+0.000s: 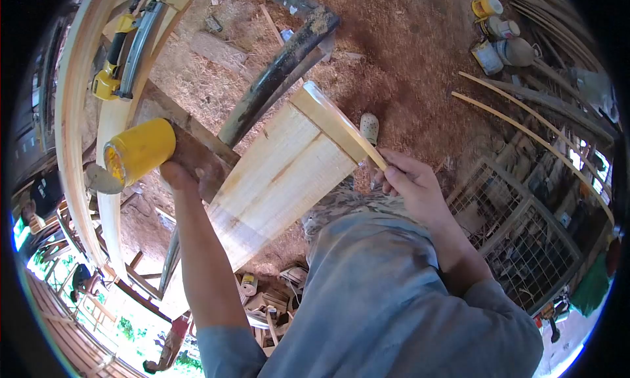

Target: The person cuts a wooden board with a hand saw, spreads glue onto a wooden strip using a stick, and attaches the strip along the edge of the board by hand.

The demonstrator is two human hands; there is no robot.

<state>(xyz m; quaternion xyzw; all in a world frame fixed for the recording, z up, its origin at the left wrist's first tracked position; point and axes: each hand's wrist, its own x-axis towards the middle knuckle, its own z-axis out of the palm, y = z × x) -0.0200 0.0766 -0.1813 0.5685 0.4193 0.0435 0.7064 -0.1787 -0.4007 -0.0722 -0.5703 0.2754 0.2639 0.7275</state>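
One strip [367, 147] ran fwd-left from my R fingers [394, 175], clamped on its near end; L hand [178, 176] lay farther, grip unclear.

Yellow round jar [146, 148], tipped sideways, with yellow smears at its end; thin yellowish strip [367, 148], slanting along end of pale wooden board [275, 171].

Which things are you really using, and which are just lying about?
Being used, it seems:
- pale board
- thin strip, pinched in the right hand
- yellow tub, close by the left hand

Just lying about, probably:
- nail gun, resting on wood; maybe used too
- wire mesh frame
- two long curved strips, beside the frame
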